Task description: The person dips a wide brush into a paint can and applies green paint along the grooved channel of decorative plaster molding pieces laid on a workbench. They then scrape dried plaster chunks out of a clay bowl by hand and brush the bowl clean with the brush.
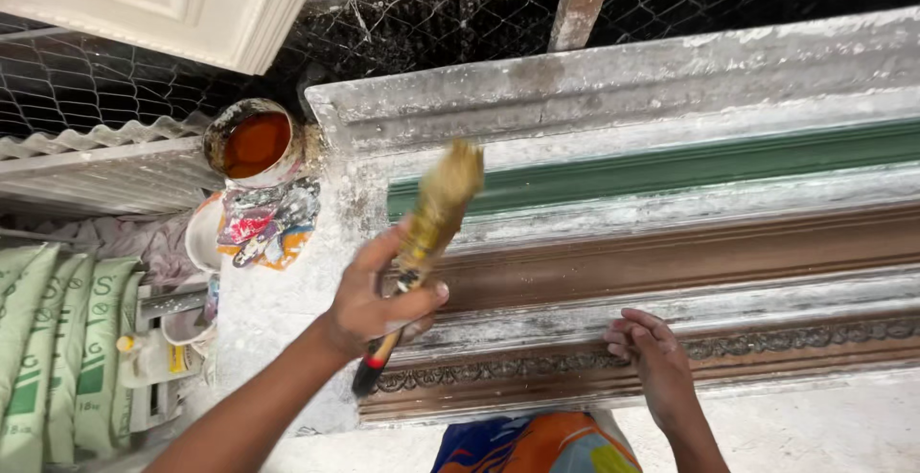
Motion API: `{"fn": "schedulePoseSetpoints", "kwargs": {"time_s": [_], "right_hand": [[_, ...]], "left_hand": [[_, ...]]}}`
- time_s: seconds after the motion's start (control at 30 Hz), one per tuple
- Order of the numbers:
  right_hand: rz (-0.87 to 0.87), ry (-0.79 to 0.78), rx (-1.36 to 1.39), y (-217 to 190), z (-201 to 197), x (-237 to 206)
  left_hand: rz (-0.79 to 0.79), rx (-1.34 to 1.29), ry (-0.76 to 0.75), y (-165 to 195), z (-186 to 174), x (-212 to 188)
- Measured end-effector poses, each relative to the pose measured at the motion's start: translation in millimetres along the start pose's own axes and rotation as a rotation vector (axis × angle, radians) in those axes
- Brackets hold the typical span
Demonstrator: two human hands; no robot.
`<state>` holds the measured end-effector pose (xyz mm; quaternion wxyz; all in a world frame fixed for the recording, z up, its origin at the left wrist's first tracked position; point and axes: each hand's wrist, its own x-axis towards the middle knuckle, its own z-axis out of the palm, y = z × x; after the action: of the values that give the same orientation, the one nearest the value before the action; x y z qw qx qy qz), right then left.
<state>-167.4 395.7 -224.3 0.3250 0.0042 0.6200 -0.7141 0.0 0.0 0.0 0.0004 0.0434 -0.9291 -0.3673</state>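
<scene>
While left hand (pixel 379 300) grips paintbrush (pixel 426 243), right hand (pixel 652 363) on moulding (pixel 671 262)

A paintbrush (pixel 426 243) with golden, paint-loaded bristles and a dark handle with a red band tilts bristles-far, handle-near, over the left end of a long moulded cornice mould (pixel 671 262). The mould lies across the scene, banded green, brown and plaster-white, with an ornate carved near edge.

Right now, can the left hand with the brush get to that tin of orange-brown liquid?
Probably yes. The left hand holds the brush, its bristles tilted up near the tin, and nothing stands between them.
</scene>
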Motion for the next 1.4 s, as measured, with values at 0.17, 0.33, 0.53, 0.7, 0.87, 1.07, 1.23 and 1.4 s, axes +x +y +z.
{"fn": "schedulePoseSetpoints", "kwargs": {"time_s": [0.17,0.33,0.53,0.7,0.87,1.07,1.23,1.4], "right_hand": [[0.04,0.015,-0.058,-3,10,-2],[-0.017,0.057,-0.028,-14,8,-15],[0.014,0.21,-0.083,-30,-35,-43],[-0.038,0.196,0.009,-18,-95,-57],[-0.135,0.259,0.052,-26,-180,-60],[-0.196,0.271,0.096,-38,-340,-46],[-0.379,0.284,0.071,-49,-540,-53],[-0.24,0.408,0.067,-91,-709,-53]], "left_hand": [[0.306,0.067,0.111,-13,-35,10],[0.777,0.285,0.456,-7,-29,37],[0.42,0.089,-0.102,-10,-22,121],[0.843,0.017,0.331,28,31,157],[0.683,-0.044,-0.026,100,82,256],[0.835,-0.228,0.202,203,179,353],[1.024,0.029,0.153,309,255,477],[1.03,-0.058,0.293,392,329,570]]}}
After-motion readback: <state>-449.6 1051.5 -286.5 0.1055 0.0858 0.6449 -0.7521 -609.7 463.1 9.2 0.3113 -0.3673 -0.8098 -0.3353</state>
